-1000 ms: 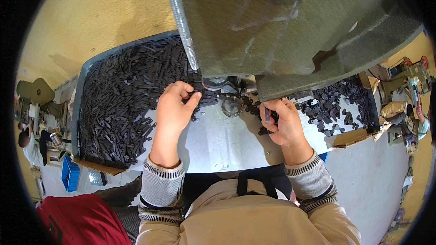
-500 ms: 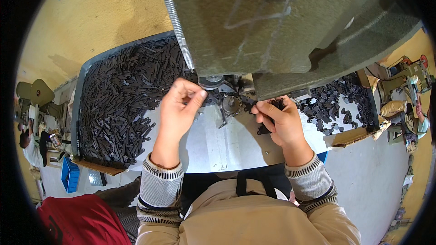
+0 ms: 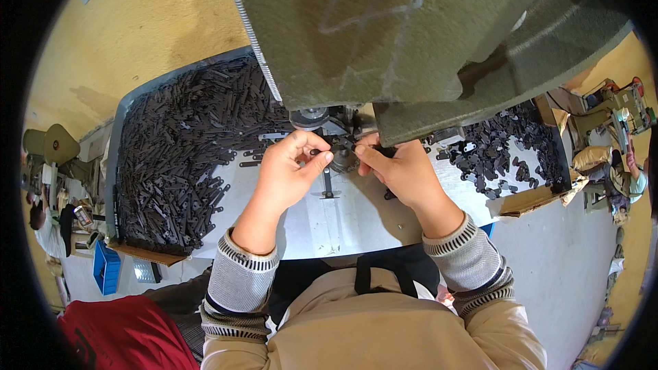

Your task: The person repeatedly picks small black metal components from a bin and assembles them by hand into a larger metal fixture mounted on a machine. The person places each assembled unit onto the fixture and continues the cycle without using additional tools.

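Observation:
My left hand (image 3: 288, 168) is closed, thumb against fingers, on a small dark metal piece (image 3: 315, 153); most of that piece is hidden. Close by, my right hand (image 3: 401, 170) pinches a dark metal plate (image 3: 385, 151), which its fingers partly cover. Both sets of fingertips meet at the round fixture (image 3: 343, 157) beneath the machine's green head (image 3: 363, 34). Below the fixture a thin metal lever (image 3: 327, 183) with a crossbar end points toward me.
Dark flat metal strips (image 3: 175, 144) fill a large tray on the left. To the right, small rounded dark plates (image 3: 490, 154) lie heaped by a cardboard edge (image 3: 528, 202). A blue crate (image 3: 105, 267) stands on the floor at left. Red cloth (image 3: 130, 332) lies lower left.
My left hand has moved right and slightly down, and my right hand left, so both now meet at the fixture. The lever has swung to point straight toward me.

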Motion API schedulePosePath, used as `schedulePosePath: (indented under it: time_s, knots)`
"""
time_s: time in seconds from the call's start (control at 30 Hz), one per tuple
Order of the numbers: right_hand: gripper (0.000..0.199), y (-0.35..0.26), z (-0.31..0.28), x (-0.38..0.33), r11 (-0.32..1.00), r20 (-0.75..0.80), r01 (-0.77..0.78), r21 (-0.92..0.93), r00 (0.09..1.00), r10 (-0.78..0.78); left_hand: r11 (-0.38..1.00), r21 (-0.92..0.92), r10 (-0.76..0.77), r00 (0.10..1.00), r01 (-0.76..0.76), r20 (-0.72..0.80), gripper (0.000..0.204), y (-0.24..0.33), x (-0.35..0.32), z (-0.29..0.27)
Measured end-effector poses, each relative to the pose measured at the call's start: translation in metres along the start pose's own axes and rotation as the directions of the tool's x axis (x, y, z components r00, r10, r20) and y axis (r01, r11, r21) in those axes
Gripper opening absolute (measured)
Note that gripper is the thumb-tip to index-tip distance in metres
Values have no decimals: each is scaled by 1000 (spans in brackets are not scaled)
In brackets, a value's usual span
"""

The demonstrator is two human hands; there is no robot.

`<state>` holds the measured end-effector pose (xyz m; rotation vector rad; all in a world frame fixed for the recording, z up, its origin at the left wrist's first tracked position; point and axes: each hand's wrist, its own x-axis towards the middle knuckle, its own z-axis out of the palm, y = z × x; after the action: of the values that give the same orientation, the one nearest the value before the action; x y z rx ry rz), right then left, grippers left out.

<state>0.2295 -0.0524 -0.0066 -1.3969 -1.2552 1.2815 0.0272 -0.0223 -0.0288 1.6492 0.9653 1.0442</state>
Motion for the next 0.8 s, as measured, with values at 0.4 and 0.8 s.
schedulePosePath:
  time_s: [0.4, 0.8]
  knots:
    - [15, 4, -36, -29, 841, -13, 310, -443, 936, -352, 877, -281, -391, 919, 389, 51, 9, 7, 4, -8]
    - [22, 22, -39, -66, 588, 77, 367, -721, 885, -458, 876, -287, -396, 918, 387, 30, 12, 8, 4, -8]
